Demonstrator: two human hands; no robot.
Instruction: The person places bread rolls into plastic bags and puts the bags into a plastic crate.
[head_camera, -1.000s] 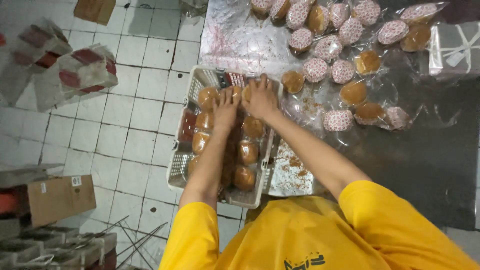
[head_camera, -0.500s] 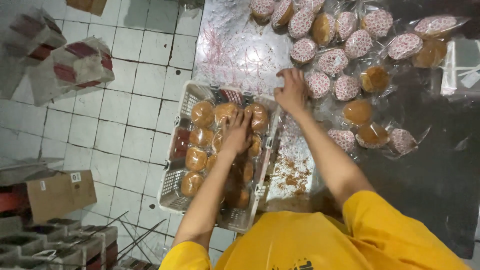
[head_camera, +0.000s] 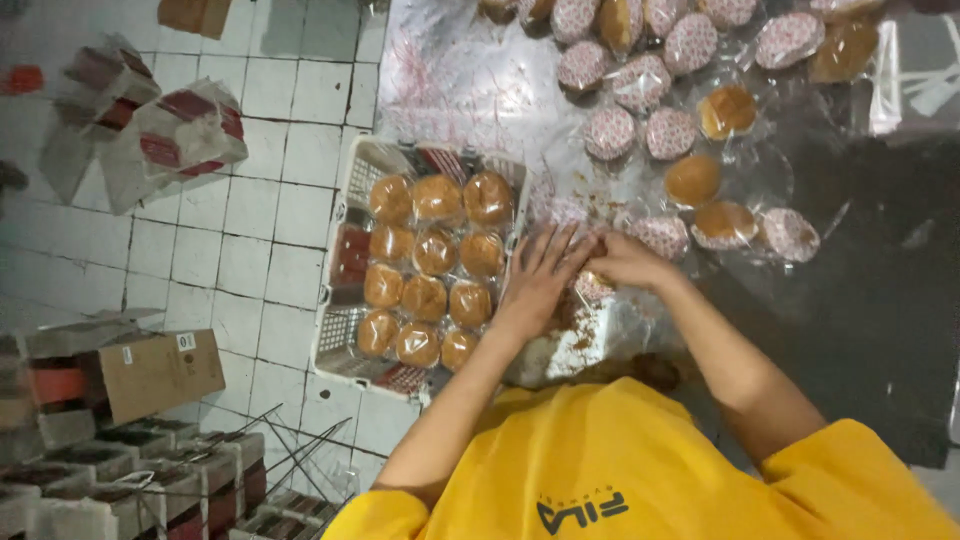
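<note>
Two hands meet at the tray's right edge — our left hand (head_camera: 540, 275) spread flat, our right hand (head_camera: 620, 262) curled over a wrapped bun (head_camera: 592, 288) beside the white tray (head_camera: 345, 215) — so we lift it gently to keep the wrapper smooth.

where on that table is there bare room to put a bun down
Bare shiny tabletop lies above the crate, left of the wrapped buns. The dark surface on the far side of the right hand is bare too. The crate is filled with buns; the top strip is crowded.
</note>
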